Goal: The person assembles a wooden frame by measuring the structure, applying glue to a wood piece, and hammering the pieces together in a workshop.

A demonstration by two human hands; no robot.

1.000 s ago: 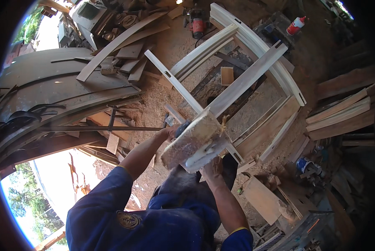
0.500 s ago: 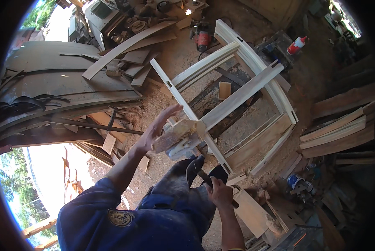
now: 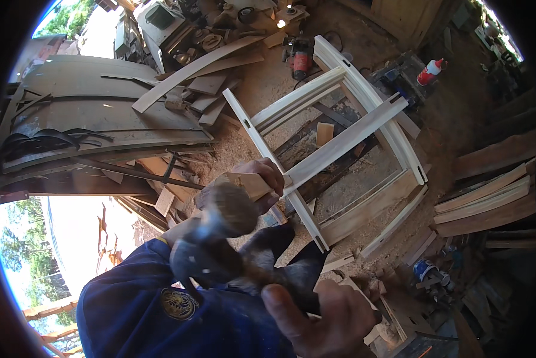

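My right hand (image 3: 327, 316) is closed round the handle of a claw hammer (image 3: 208, 256). The hammer is raised near the camera, its head blurred and covering part of my left forearm. Farther forward, my left hand (image 3: 266, 174) grips a pale wood block (image 3: 250, 184) from its far side. The block sits at the joint where a wide crosspiece (image 3: 342, 148) meets the near-left rail (image 3: 253, 132) of a wooden frame. Whether the block touches the rail is hard to tell. Behind the hammer, the block's near end is partly hidden.
Curved wood strips (image 3: 486, 200) are stacked at the right. A red power tool (image 3: 300, 62) and a red-and-white bottle (image 3: 430, 72) lie beyond the frame. Offcuts (image 3: 208, 85) and a large curved panel (image 3: 88, 101) occupy the left. Shavings cover the floor (image 3: 226, 146).
My right hand has lifted the hammer from low by my legs up toward the camera. The left hand, formerly spread beside the block, has closed on it.
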